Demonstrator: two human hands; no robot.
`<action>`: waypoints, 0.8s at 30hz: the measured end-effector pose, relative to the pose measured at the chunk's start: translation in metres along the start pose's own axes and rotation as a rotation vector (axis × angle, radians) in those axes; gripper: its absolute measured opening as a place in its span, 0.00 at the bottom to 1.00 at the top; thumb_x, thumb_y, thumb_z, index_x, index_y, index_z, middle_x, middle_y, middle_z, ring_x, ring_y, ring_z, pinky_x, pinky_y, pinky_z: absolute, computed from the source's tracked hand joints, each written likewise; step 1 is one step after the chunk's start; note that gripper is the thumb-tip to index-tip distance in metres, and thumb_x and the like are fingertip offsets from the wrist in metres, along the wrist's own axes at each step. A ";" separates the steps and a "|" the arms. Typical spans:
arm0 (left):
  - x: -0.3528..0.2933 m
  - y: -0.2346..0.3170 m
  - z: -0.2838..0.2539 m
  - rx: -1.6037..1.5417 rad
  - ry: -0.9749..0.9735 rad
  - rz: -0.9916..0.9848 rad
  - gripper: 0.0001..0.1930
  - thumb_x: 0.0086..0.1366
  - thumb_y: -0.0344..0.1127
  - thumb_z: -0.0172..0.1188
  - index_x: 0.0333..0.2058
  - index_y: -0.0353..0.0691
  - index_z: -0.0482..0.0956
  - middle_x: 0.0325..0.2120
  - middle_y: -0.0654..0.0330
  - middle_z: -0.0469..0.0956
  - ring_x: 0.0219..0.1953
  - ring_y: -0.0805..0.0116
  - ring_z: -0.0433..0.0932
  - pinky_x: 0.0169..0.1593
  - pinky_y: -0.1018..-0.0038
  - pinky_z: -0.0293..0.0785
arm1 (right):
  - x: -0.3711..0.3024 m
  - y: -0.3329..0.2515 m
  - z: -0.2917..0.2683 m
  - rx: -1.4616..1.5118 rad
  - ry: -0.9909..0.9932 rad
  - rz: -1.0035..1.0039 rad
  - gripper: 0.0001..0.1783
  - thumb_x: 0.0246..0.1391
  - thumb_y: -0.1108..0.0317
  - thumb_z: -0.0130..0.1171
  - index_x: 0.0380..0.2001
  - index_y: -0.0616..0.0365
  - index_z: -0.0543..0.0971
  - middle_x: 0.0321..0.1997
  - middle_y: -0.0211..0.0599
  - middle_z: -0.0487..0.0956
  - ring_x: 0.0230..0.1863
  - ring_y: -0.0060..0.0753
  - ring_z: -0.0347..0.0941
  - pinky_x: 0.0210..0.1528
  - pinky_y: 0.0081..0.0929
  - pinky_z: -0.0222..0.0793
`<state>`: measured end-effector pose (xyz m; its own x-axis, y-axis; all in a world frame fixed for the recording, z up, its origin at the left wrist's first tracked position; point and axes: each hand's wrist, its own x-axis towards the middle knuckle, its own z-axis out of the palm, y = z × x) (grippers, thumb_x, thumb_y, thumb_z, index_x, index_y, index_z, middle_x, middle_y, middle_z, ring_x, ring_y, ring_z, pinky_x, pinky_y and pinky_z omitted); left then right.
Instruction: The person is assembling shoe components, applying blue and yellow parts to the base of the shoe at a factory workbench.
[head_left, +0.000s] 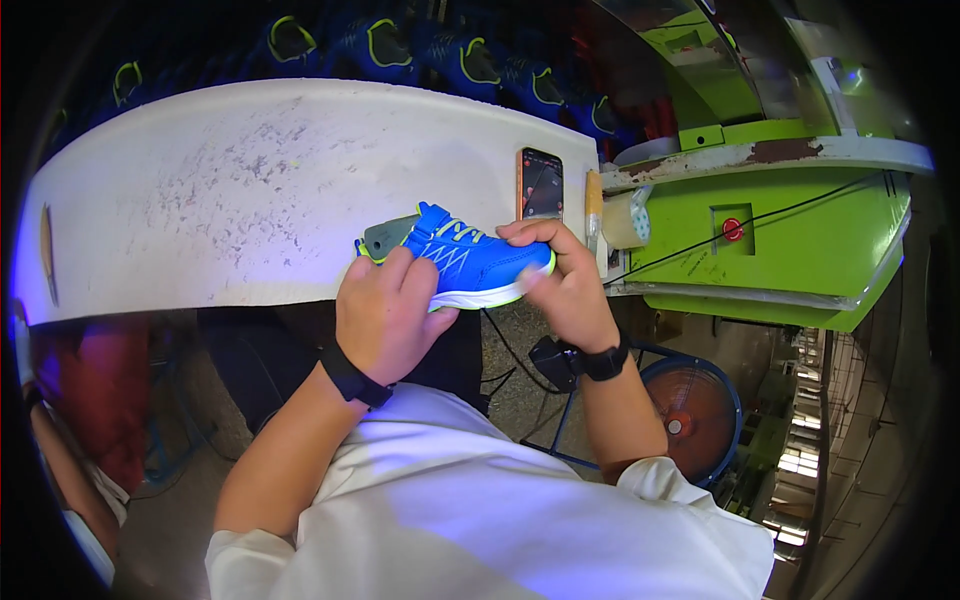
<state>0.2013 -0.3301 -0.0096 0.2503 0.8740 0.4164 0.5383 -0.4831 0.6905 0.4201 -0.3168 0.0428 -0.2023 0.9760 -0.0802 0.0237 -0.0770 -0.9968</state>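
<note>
A blue sneaker (pixel 470 256) with a white sole and yellow-green trim is held between my two hands, just over the near edge of the white table. Its toe points right. My left hand (pixel 385 305) grips the heel end, fingers bent around it. At the toe, my right hand (pixel 565 280) has its fingers over the top and its thumb by the sole. A grey-green shoe last (pixel 388 238) with a hole sticks out of the shoe's opening. The palm side of my left hand is hidden.
On the table (pixel 300 200), a phone (pixel 541 185) lies near a wooden-handled tool (pixel 593 210) and a tape roll (pixel 627 220). Several blue shoes (pixel 390 45) line the far side. A green machine (pixel 780 240) with a red button stands right; a fan (pixel 690 420) is below it. Another person's arm (pixel 75 470) shows left.
</note>
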 end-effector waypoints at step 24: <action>-0.055 0.011 -0.102 -0.454 0.168 -0.314 0.32 0.58 0.57 0.69 0.44 0.39 0.63 0.46 0.48 0.71 0.51 0.58 0.71 0.62 0.59 0.64 | -0.020 0.038 0.086 -0.254 -0.149 -0.295 0.30 0.36 0.58 0.77 0.43 0.57 0.76 0.45 0.41 0.73 0.50 0.47 0.71 0.53 0.37 0.70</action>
<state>0.1110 -0.3892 0.0357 -0.0173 0.9769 0.2128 0.1576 -0.2076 0.9654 0.3408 -0.3567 0.0059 -0.3759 0.9070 0.1901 0.1803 0.2728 -0.9450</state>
